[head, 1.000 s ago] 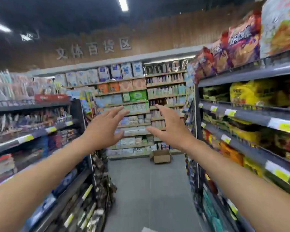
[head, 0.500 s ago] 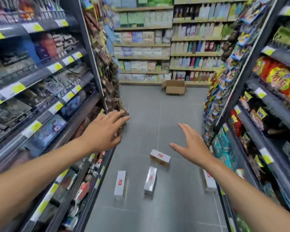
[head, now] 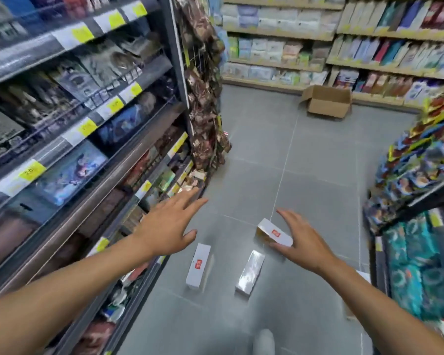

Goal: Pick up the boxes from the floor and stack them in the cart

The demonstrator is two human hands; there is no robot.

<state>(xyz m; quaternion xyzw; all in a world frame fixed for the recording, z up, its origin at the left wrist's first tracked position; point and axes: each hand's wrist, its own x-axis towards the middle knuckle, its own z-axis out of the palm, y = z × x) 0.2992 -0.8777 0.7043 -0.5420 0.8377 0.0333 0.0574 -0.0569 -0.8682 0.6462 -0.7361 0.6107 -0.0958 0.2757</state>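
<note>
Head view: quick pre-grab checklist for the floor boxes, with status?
1. Hands free: left hand and right hand both open and empty. Ok.
2. Target chosen: right hand overlaps the tilted box in the image; contact cannot tell.
3. Other boxes reachable: left box and middle box lie flat on bare floor, apart from each other. Ok.
4. Fourth box by the right shelf: mostly hidden behind the right arm. Cannot tell.
5. Cart located: none in view. Not ok.
</note>
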